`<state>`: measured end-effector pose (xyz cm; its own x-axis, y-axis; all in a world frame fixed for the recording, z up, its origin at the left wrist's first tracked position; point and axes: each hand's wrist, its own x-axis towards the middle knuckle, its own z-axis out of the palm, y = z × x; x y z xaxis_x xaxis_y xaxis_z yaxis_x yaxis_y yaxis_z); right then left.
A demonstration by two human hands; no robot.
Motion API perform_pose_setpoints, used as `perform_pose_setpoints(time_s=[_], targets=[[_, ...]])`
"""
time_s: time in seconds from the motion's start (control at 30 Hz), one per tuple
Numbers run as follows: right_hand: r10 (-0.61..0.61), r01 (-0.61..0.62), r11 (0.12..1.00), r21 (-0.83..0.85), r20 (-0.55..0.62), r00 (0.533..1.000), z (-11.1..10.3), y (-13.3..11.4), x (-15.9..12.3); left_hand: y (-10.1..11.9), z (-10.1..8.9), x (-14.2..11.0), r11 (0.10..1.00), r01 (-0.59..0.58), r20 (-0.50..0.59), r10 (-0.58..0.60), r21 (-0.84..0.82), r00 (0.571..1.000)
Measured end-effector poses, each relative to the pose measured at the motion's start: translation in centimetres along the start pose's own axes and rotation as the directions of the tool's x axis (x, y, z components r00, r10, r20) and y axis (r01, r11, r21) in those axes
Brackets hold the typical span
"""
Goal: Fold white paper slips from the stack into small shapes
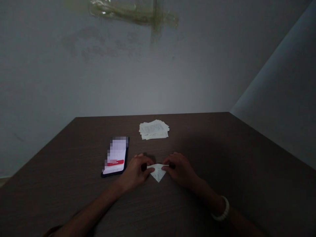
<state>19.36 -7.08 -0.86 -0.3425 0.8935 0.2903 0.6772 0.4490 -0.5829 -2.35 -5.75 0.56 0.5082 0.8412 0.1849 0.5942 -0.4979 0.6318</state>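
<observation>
A small printed paper folded into a triangle [158, 172] lies on the dark wooden table [222, 158], its point toward me. My left hand [137, 169] pinches its left corner with curled fingers. My right hand [180, 169] presses and pinches the right corner. A white bangle [222, 210] sits on my right wrist.
A phone [116, 156] with a lit screen lies just left of my left hand. A loose stack of printed paper squares [154, 129] rests farther back at the table's middle. A grey wall [123, 82] stands behind the table.
</observation>
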Motion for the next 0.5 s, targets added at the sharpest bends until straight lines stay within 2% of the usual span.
perform_pose_setpoints(time_s=[0.13,0.27,0.5], targets=[[-0.09,0.091,0.994,-0.054,0.006,0.996,-0.07,0.1,-0.02,-0.33,0.18,-0.18,0.996,-0.086,-0.042,0.086,0.004,0.995],[-0.117,0.118,0.988,-0.1,0.02,0.993,-0.17,0.22,-0.02,-0.75,0.47,-0.44,0.98,-0.182,-0.048,0.187,0.08,0.981],[-0.144,0.143,0.983,-0.114,0.003,0.99,-0.21,0.4,-0.07,-0.61,0.47,-0.65,0.972,-0.181,-0.035,0.188,0.148,0.982]])
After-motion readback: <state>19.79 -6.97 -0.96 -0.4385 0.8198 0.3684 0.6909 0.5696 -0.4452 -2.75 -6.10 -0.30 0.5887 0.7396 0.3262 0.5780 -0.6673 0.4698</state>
